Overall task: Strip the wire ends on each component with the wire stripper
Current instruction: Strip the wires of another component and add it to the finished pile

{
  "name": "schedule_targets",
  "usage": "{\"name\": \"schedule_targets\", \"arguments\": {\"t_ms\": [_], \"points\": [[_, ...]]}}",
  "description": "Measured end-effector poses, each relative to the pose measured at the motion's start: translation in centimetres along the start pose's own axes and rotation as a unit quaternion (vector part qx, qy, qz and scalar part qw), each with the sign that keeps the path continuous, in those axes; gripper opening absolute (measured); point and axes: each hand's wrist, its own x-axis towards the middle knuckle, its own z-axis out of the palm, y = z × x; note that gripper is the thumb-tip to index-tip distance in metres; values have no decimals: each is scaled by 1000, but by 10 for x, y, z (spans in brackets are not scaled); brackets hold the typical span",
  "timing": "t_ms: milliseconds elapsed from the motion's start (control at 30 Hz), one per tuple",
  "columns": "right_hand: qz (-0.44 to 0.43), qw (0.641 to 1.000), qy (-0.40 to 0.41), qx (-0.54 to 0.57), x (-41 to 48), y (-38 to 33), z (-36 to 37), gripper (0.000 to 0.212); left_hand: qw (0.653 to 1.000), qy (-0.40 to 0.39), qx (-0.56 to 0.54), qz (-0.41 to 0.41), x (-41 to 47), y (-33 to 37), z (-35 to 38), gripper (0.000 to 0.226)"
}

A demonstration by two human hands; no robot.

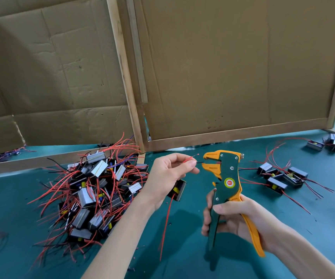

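1 wire point(200, 162) pinched by left hand point(168, 174), tip at stripper point(228, 178) mouth; stripper gripped by right hand point(237, 216); tip to be seated fully before squeezing.

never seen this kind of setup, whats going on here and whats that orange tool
No machine here: one camera worn on a person's head looks down at their two bare hands. The right hand grips the handles of an orange and green wire stripper, its mouth open. The left hand pinches a red wire and a black wire, whose end sits at that mouth; their component shows just below the hand. On the green table lie a big pile of such components to the left and a smaller group to the right. Cardboard panels stand behind.
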Motion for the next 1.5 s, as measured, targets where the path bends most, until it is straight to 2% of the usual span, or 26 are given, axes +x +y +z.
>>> {"name": "schedule_targets", "arguments": {"t_ms": [567, 667, 767, 833, 933, 1000, 1100, 1267, 1500], "points": [[-6, 997, -18, -69, -3, 1, -2, 23, 998, -52, 31, -19, -1, 6, -7, 13], [-2, 997, 21, -72, -5, 1, 5, 29, 996, -71, 43, -19, 0, 8, -12, 10], [-12, 991, 114, -63, -3, 7, 15, 41, 994, -86, 59, -23, 0, 8, -15, 5], [-13, 988, 142, -51, -1, 8, 17, 41, 994, -100, 30, -43, -1, 4, -13, 6], [-19, 995, 91, 40, 1, 5, 13, 26, 989, -118, -60, -71, -1, -2, -10, 21], [-37, 994, 70, 76, 4, 3, 7, 22, 991, -100, -52, -72, 1, -4, -12, 31], [-61, 994, 68, 67, 6, 1, -3, 32, 995, -65, 5, -76, 3, -8, -12, 40], [-52, 997, 40, 29, 5, 1, -11, 30, 990, -47, 129, -45, 1, -7, -8, 33], [-18, 1000, -4, -13, 5, 5, -9, 27, 987, -77, 141, 10, -2, 5, -10, 41]]}}
